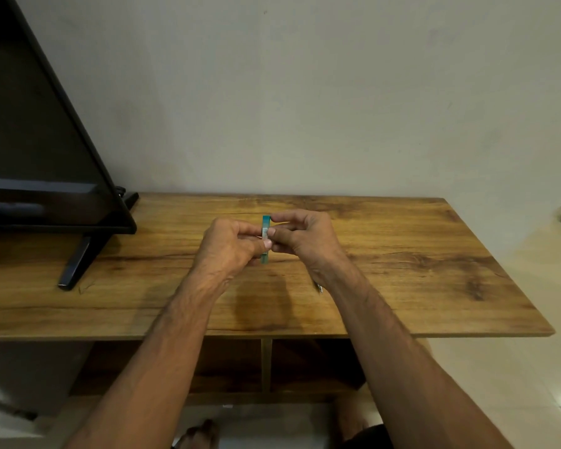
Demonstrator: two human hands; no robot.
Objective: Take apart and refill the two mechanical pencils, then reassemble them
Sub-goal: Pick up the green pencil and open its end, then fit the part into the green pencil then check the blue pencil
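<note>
A slim teal lead case (pixel 265 238) with a pale label stands roughly upright above the middle of the wooden table (pixel 402 254). My left hand (pixel 230 246) pinches its lower half from the left. My right hand (pixel 305 236) grips its upper part from the right, thumb and forefinger on it. The metal tip of a mechanical pencil (pixel 320 288) pokes out on the table from under my right forearm; the rest of it is hidden. No second pencil is visible.
A black television (pixel 46 157) on a slanted black foot (pixel 78 264) occupies the table's left part. The plain wall runs along the back edge. An open shelf with a divider (pixel 266 364) sits under the tabletop. Pale tiled floor lies to the right.
</note>
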